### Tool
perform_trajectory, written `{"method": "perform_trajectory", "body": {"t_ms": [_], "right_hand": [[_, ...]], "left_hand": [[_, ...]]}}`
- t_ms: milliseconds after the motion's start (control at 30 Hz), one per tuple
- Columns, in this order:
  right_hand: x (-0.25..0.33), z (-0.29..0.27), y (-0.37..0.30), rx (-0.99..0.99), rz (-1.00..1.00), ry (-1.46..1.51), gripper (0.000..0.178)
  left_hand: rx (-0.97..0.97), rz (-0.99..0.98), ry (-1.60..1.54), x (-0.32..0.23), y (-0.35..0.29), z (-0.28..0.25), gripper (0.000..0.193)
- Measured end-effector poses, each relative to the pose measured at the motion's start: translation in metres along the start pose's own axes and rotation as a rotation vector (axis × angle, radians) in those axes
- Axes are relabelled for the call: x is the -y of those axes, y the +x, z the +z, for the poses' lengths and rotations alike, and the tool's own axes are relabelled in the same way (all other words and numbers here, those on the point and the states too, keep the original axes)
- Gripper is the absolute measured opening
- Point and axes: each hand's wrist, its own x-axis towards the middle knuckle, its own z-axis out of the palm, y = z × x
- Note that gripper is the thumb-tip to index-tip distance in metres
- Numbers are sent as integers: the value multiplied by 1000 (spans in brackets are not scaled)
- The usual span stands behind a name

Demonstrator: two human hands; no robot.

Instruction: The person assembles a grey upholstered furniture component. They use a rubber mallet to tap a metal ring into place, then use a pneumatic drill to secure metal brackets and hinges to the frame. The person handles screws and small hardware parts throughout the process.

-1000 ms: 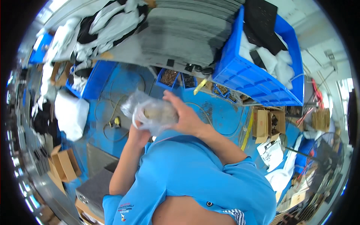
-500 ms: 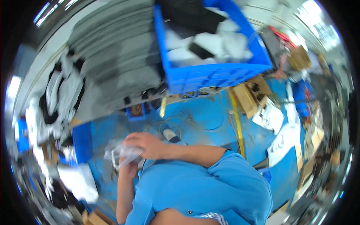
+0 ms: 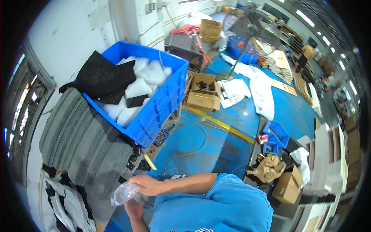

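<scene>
A crumpled clear plastic bag (image 3: 124, 193) is gripped in my right hand (image 3: 146, 184), whose fingers are closed on its upper edge. My left hand (image 3: 134, 208) is just below the bag, blurred and with its fingers partly hidden, so its hold on the plastic cannot be made out. Beyond both hands lies a tall stack of grey padded sheets (image 3: 83, 143) on a table. A large blue plastic crate (image 3: 160, 116) stands at its far end, holding white fluffy padding (image 3: 141, 87) and a black fabric sheet (image 3: 102, 75).
Past the crate are open cardboard boxes (image 3: 203, 98) and a standing fan (image 3: 247, 29) on the blue floor (image 3: 193, 135). To the right, small blue bins (image 3: 276, 133), brown paper (image 3: 268, 169) and a carton (image 3: 289, 187) sit on a dark surface. Another person (image 3: 303, 58) is far off.
My view has swung to the right and lifted, bringing the fan and right-hand shelves into sight. The plastic bag stays in my right hand, with my left hand still beneath it.
</scene>
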Motion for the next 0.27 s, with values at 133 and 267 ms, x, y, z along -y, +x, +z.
{"method": "perform_trajectory", "body": {"t_ms": [133,267], "right_hand": [[-41,60,-9,-209,36,-107,14],[-38,128,-6,-147,-55,-50,29]], "left_hand": [[140,136,665,-44,-32,-27,67],[238,209,1305,-71,-82,-37,95]]}}
